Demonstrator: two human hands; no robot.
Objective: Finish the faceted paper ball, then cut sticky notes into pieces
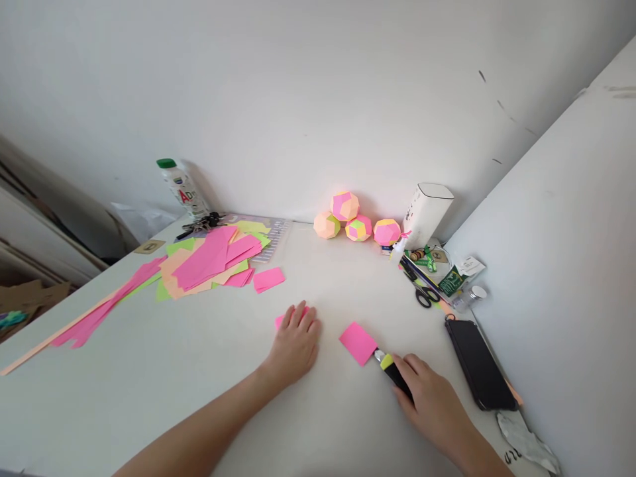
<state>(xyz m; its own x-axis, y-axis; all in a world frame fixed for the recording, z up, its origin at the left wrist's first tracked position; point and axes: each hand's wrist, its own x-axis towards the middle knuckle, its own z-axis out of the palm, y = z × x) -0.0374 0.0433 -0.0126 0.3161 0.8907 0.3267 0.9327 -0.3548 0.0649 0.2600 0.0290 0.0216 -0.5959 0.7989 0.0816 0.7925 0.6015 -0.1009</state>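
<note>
My left hand [295, 344] lies flat, fingers stretched out, on a pink paper piece [281, 320] that shows only at its far edge. My right hand [431, 401] is closed round a black and yellow utility knife [390, 368]. The knife's tip touches the near corner of a small pink paper square [357, 342] lying on the white table [173, 371]. Another pink piece [269, 279] lies farther back.
A heap of pink, green and orange paper sheets [209, 262] and long pink strips [99, 311] lie at left, with keys [199, 224] and a bottle [179, 185]. Several paper balls [352, 222], a white box [426, 212], scissors [422, 288] and a black phone [479, 364] stand right.
</note>
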